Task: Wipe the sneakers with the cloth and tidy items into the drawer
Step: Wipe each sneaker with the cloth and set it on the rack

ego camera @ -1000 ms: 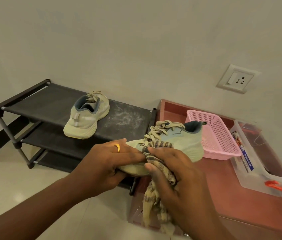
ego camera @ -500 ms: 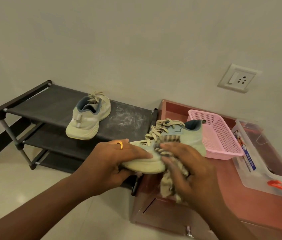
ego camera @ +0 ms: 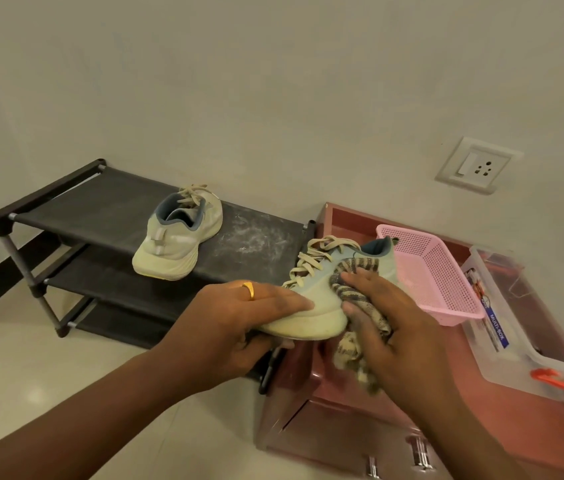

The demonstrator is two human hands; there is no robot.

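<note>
My left hand, with a gold ring, grips the toe end of a pale green sneaker held in the air above the corner of the reddish drawer unit. My right hand holds a striped beige-and-grey cloth and presses it against the sneaker's side near the laces. A loose end of the cloth hangs below my palm. The second pale sneaker stands on the top shelf of the black shoe rack, heel toward me.
A pink mesh basket and a clear plastic box with an orange latch sit on the drawer unit's top. White dust marks the rack shelf. A wall socket is above. Drawer handles show at the bottom.
My right hand with the cloth has slid from the sneaker's toe toward its middle and heel side. The left hand keeps hold of the toe; the view has dropped slightly.
</note>
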